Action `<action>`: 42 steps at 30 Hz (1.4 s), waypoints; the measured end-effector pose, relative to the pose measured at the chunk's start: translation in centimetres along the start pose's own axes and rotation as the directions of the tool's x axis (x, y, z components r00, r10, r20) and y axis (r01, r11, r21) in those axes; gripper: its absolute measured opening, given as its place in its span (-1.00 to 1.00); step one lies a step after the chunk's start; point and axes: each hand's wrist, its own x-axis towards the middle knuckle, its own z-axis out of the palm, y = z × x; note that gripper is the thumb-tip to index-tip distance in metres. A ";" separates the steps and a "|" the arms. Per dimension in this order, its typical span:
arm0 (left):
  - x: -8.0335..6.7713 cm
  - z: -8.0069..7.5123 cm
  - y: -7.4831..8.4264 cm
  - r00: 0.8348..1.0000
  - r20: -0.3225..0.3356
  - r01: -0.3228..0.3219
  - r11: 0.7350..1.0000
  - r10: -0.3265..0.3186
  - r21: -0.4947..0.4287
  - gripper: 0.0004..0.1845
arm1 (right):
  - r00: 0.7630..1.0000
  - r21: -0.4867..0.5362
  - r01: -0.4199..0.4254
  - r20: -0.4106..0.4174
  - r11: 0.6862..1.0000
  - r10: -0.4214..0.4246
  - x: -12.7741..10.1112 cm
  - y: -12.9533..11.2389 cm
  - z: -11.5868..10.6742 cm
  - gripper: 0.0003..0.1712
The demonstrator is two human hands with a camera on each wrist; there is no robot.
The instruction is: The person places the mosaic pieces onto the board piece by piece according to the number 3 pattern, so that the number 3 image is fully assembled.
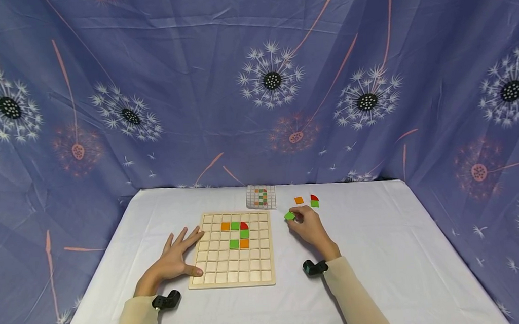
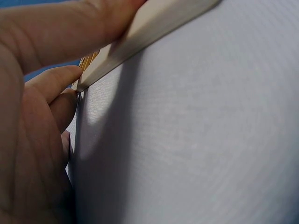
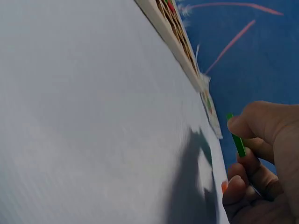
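Observation:
A wooden grid board (image 1: 229, 279) lies on the table, several coloured tiles set in its upper middle cells: orange, green and a red quarter-round tile (image 1: 243, 226). At its left edge rests my left hand (image 1: 174, 258), fingers spread and straight, thumb on the lower left part of the frame. In the left wrist view the thumb (image 2: 70, 30) lies against the board's side. My right hand (image 1: 309, 226), to the right of the board, pinches a green square tile (image 1: 289, 216) between thumb and fingers. The right wrist view shows that tile edge-on, held above the tabletop.
Behind the board's upper right corner lies a pattern card (image 1: 261, 197) printed with a coloured grid. Beyond my right hand are a loose orange tile (image 1: 299, 200), a red quarter-round tile (image 1: 314, 197) and a green tile (image 1: 314, 204). A blue dandelion-print curtain (image 1: 209, 110) hangs around the white table (image 1: 384, 233).

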 end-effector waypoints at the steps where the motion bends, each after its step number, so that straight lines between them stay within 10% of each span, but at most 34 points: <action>1: 0.0 0.0 0.0 1.000 0.000 0.001 1.000 -0.001 0.001 0.28 | 1.000 0.000 0.004 0.009 1.000 -0.004 -0.1 -0.2 0.1 -0.60; 23: 0.0 0.1 0.0 1.000 -0.003 -0.001 1.000 0.001 0.006 0.27 | 0.956 0.161 0.150 0.229 0.975 -0.185 -4.1 -5.4 4.0 -0.68; 42: 0.0 0.1 -0.1 1.000 -0.003 -0.003 1.000 0.003 -0.003 0.28 | 0.884 0.079 0.258 0.382 0.963 -0.268 -4.6 -8.4 5.9 -0.67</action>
